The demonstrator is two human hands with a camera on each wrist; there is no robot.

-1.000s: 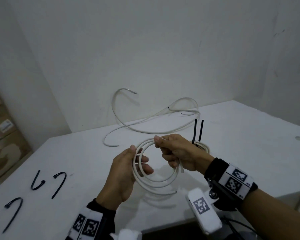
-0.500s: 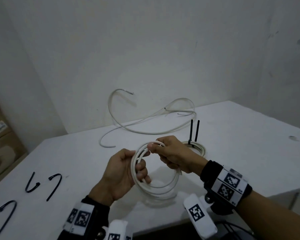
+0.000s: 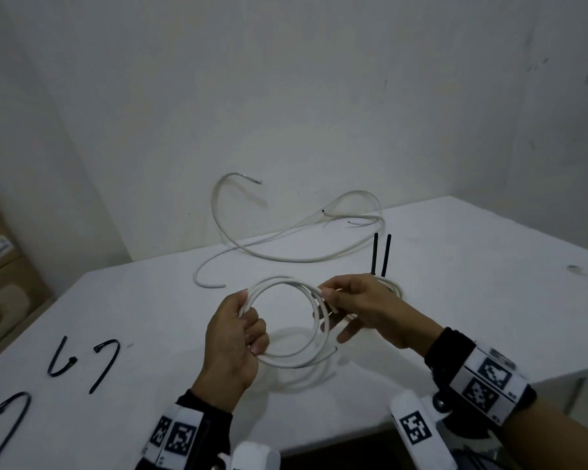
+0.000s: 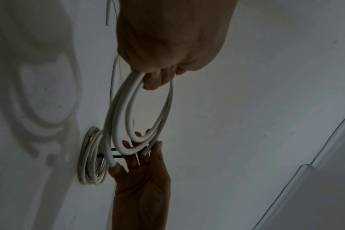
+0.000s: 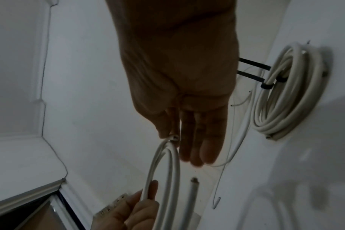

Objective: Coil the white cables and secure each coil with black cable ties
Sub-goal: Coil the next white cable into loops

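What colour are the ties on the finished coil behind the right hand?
Black ties, clearest in the right wrist view.

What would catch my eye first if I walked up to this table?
Most striking is the round coil of white cable held above the white table, the left hand gripping its left side and the right hand pinching its right side. Just behind the right hand lies a finished white coil with two black cable ties sticking up. Three loose black ties lie at the table's left.

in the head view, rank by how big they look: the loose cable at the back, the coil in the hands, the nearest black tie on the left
1. Loose cable, widest sprawl.
2. Held coil, though nearness to the camera enlarges it.
3. Nearest tie, smallest.
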